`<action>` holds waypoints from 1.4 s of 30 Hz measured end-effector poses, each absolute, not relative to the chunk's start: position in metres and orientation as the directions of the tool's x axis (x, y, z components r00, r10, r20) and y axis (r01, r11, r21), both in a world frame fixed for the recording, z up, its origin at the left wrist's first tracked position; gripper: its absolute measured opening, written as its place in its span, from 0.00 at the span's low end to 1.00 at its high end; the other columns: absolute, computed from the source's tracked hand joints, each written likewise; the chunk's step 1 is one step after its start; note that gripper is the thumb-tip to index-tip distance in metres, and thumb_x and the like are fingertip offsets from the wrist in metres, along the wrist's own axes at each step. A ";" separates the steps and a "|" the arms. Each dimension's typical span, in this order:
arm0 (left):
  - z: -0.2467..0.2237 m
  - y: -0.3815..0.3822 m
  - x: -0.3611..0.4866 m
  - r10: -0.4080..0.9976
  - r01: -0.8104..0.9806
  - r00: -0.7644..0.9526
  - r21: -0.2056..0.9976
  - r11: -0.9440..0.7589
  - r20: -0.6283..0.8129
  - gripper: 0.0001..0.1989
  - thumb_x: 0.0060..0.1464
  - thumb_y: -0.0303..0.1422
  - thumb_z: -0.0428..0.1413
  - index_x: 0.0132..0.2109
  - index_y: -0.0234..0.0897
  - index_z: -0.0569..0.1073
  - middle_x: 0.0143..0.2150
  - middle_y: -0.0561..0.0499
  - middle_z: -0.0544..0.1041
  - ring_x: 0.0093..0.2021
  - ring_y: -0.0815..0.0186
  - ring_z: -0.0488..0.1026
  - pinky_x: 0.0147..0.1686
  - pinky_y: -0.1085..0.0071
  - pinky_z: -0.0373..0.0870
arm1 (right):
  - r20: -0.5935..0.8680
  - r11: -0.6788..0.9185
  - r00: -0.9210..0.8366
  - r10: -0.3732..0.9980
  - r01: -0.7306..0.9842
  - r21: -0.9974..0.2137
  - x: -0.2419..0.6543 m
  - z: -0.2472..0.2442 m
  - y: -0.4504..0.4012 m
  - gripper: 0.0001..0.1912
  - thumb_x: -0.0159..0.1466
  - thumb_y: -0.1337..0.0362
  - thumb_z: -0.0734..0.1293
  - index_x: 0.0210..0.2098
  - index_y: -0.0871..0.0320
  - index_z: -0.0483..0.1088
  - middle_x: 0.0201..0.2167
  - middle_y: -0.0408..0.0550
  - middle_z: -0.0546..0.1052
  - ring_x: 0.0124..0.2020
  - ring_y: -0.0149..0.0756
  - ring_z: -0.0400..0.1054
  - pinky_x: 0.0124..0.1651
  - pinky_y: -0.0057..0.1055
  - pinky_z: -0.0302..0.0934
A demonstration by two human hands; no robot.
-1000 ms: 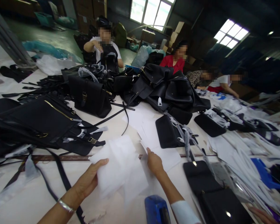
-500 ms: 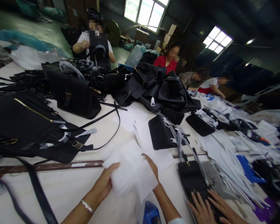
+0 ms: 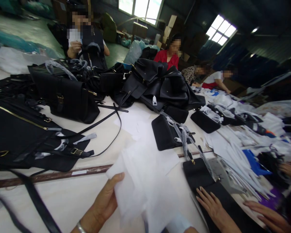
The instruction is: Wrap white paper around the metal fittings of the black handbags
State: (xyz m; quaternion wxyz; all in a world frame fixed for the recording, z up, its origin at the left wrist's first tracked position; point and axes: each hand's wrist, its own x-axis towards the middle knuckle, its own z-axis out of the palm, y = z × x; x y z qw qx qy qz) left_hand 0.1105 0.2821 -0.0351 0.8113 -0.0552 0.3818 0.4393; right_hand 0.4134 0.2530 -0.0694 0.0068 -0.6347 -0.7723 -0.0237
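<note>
My left hand (image 3: 105, 197) is closed on the near left edge of thin white tissue paper (image 3: 135, 184), its thumb lying on top. The paper hangs in loose, partly blurred folds above the table and over a few flat white sheets. My right hand is hidden behind the paper; only a pale blue sleeve cuff (image 3: 180, 223) shows at the bottom edge. Right of the paper, a co-worker's hand (image 3: 214, 208) presses on a black flap bag (image 3: 199, 171). Another small black bag (image 3: 161, 132) lies just beyond the paper, its strap wrapped in clear film.
Large black bags (image 3: 65, 97) and a black backpack (image 3: 145, 77) are heaped across the far side. A black bag with a gold zip (image 3: 26, 136) lies at left. Bundled white strips (image 3: 237, 161) are spread at right. Co-workers sit opposite; other hands (image 3: 269, 212) reach in at right.
The tissue paper has spread wider and come nearer. My right hand, earlier visible at its right side, has dropped behind it. The co-worker's hands have moved apart over the black bag.
</note>
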 end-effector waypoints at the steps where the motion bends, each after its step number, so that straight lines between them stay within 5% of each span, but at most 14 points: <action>1: -0.039 0.280 0.123 0.659 -0.751 0.350 0.221 0.622 -0.666 0.22 0.53 0.33 0.59 0.54 0.31 0.71 0.40 0.42 0.81 0.42 0.54 0.78 0.47 0.59 0.74 | 0.049 0.207 -0.209 0.977 0.977 0.045 0.449 -0.062 0.236 0.35 0.60 0.74 0.56 0.64 0.41 0.53 0.68 0.42 0.49 0.68 0.43 0.43 0.60 0.53 0.49; 6: -0.061 0.273 0.170 0.668 -0.776 0.340 0.204 0.597 -0.662 0.22 0.52 0.34 0.60 0.53 0.29 0.71 0.45 0.40 0.79 0.45 0.54 0.77 0.50 0.61 0.73 | -0.033 0.314 -0.313 0.949 0.945 0.091 0.583 -0.062 0.185 0.44 0.57 0.77 0.56 0.64 0.29 0.42 0.68 0.25 0.41 0.68 0.35 0.39 0.63 0.51 0.47; 12: -0.102 0.264 0.156 0.701 -0.798 0.260 0.260 0.543 -0.664 0.24 0.52 0.33 0.60 0.55 0.31 0.69 0.46 0.40 0.79 0.46 0.54 0.76 0.50 0.59 0.72 | -0.020 0.337 -0.337 0.941 0.939 0.069 0.568 -0.062 0.192 0.43 0.57 0.74 0.57 0.63 0.28 0.42 0.68 0.22 0.38 0.69 0.36 0.36 0.63 0.54 0.47; 16: -0.130 0.259 0.137 0.670 -0.784 0.320 0.210 0.584 -0.670 0.24 0.53 0.34 0.59 0.55 0.29 0.69 0.43 0.38 0.80 0.46 0.51 0.77 0.49 0.56 0.72 | -0.047 0.158 -0.166 0.985 0.977 -0.145 0.471 -0.071 0.247 0.38 0.56 0.67 0.61 0.62 0.29 0.51 0.69 0.27 0.41 0.69 0.44 0.38 0.60 0.56 0.48; 19: -0.134 0.262 0.133 0.673 -0.783 0.302 0.227 0.579 -0.676 0.24 0.52 0.33 0.60 0.56 0.31 0.68 0.45 0.39 0.79 0.46 0.52 0.77 0.49 0.57 0.73 | -0.101 0.157 -0.181 0.978 0.965 -0.210 0.394 -0.100 0.305 0.31 0.59 0.63 0.59 0.59 0.28 0.55 0.66 0.31 0.55 0.66 0.44 0.50 0.54 0.50 0.55; 23: -0.121 0.273 0.137 0.699 -0.766 0.216 0.326 0.554 -0.682 0.26 0.49 0.31 0.62 0.56 0.35 0.68 0.49 0.40 0.78 0.49 0.52 0.75 0.49 0.59 0.73 | -0.228 0.060 -0.159 0.960 0.920 -0.388 0.356 -0.122 0.355 0.26 0.65 0.63 0.50 0.61 0.55 0.60 0.49 0.48 0.76 0.50 0.45 0.70 0.50 0.41 0.62; 25: -0.112 0.277 0.142 0.715 -0.738 0.172 0.393 0.549 -0.677 0.26 0.49 0.31 0.63 0.55 0.36 0.68 0.51 0.40 0.77 0.50 0.52 0.74 0.50 0.60 0.72 | -0.279 -0.005 -0.146 0.949 0.879 -0.477 0.362 -0.115 0.365 0.25 0.66 0.61 0.50 0.57 0.61 0.65 0.43 0.54 0.78 0.43 0.43 0.72 0.48 0.37 0.65; 31: -0.100 0.283 0.165 0.735 -0.581 -0.053 0.620 0.528 -0.676 0.25 0.46 0.33 0.65 0.52 0.37 0.71 0.48 0.43 0.78 0.51 0.52 0.73 0.53 0.58 0.69 | -0.459 -0.301 -0.117 0.880 0.611 -0.732 0.387 -0.071 0.384 0.23 0.65 0.57 0.55 0.54 0.60 0.67 0.44 0.48 0.78 0.43 0.42 0.72 0.47 0.36 0.65; 35: -0.105 0.289 0.174 0.694 -0.527 -0.136 0.645 0.554 -0.707 0.27 0.42 0.31 0.67 0.51 0.35 0.71 0.43 0.43 0.80 0.48 0.52 0.75 0.51 0.58 0.69 | -0.376 -0.127 -0.183 0.908 0.735 -0.666 0.385 -0.053 0.392 0.22 0.65 0.58 0.56 0.55 0.56 0.67 0.50 0.47 0.76 0.50 0.43 0.69 0.53 0.37 0.61; 42: -0.101 0.293 0.177 0.713 -0.482 -0.178 0.692 0.538 -0.678 0.24 0.41 0.30 0.67 0.48 0.36 0.72 0.41 0.45 0.80 0.47 0.51 0.75 0.51 0.59 0.67 | -0.296 0.021 -0.109 0.949 0.958 -0.285 0.352 -0.047 0.350 0.27 0.66 0.69 0.51 0.64 0.56 0.54 0.50 0.54 0.74 0.48 0.42 0.71 0.51 0.35 0.63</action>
